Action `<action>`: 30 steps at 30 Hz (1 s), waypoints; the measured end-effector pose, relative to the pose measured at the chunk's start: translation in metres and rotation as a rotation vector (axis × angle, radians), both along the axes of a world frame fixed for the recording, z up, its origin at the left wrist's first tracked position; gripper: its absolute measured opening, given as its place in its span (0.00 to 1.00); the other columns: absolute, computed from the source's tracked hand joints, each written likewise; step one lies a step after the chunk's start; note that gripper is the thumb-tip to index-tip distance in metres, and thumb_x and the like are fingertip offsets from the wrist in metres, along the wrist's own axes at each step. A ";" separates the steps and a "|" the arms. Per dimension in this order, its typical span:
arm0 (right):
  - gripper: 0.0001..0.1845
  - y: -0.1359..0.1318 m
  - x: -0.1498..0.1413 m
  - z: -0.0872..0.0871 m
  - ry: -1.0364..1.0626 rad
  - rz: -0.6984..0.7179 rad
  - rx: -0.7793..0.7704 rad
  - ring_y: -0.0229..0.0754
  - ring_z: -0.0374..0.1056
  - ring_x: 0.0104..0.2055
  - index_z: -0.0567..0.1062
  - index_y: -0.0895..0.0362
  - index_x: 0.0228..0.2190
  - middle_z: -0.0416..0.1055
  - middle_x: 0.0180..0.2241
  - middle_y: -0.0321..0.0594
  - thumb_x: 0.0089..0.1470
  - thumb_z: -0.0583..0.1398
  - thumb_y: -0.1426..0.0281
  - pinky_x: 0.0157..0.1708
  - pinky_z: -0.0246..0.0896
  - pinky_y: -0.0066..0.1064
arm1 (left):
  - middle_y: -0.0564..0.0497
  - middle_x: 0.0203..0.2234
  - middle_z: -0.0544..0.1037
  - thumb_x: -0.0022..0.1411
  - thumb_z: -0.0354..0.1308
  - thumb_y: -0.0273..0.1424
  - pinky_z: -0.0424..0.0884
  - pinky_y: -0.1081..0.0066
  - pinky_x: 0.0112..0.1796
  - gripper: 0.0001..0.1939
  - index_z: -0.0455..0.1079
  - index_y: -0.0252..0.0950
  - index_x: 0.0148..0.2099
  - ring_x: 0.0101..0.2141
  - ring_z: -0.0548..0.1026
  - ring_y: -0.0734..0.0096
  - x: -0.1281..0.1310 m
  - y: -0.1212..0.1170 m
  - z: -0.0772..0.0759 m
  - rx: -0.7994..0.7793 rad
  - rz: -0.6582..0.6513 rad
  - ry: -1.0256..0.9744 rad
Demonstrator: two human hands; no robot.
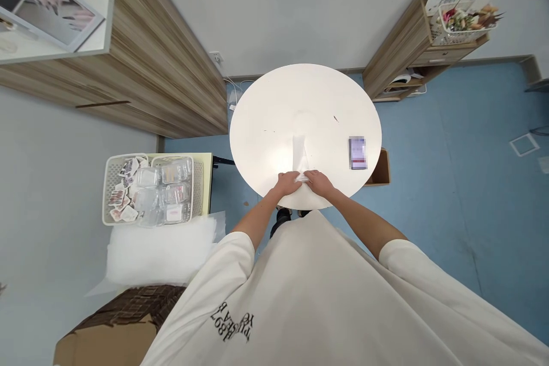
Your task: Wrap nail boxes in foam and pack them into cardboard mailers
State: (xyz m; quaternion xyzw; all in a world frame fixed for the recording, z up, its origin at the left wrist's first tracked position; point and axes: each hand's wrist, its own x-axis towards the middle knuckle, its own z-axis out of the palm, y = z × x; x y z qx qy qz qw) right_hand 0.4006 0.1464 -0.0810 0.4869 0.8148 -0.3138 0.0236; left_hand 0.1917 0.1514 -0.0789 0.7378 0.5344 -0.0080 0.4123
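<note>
A thin white sheet (299,151), perhaps tissue or soft plastic, lies on the round white table (274,97) near its front edge. Its near end is bunched into folds between my two hands. My left hand (288,183) grips the folds from the left, fingers closed. From the right, my right hand (318,182) pinches the same end, with its fingertips close to those of the left. Farther right on the tabletop lies a phone-like purple rectangle (357,152), blurred in the picture.
White baskets (197,191) with clear plastic boxes and printed cards stand on a side table at left. Below them lies a stack of translucent white sheets (160,251). A tall wooden cabinet (171,57) stands back left, a low drawer unit (441,57) back right.
</note>
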 end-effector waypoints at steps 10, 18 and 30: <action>0.19 0.057 -0.016 -0.006 -0.118 -0.167 -0.148 0.50 0.70 0.47 0.69 0.54 0.57 0.73 0.50 0.50 0.68 0.53 0.65 0.42 0.63 0.36 | 0.41 0.59 0.73 0.75 0.43 0.36 0.72 0.62 0.49 0.26 0.48 0.38 0.71 0.54 0.75 0.60 0.018 -0.002 -0.018 -0.019 0.457 -0.049; 0.20 0.071 -0.025 -0.017 -0.119 -0.333 -0.104 0.48 0.70 0.41 0.65 0.56 0.57 0.68 0.50 0.51 0.67 0.55 0.64 0.38 0.63 0.36 | 0.35 0.71 0.53 0.66 0.48 0.25 0.66 0.52 0.57 0.37 0.44 0.35 0.75 0.64 0.63 0.49 0.019 -0.004 -0.021 0.144 0.201 0.069; 0.28 0.035 -0.018 -0.026 -0.046 -0.165 0.082 0.57 0.60 0.57 0.63 0.59 0.61 0.57 0.64 0.55 0.60 0.54 0.74 0.54 0.58 0.46 | 0.36 0.70 0.56 0.62 0.50 0.21 0.51 0.49 0.65 0.30 0.57 0.32 0.66 0.68 0.57 0.51 0.012 0.025 -0.024 0.285 -0.021 0.157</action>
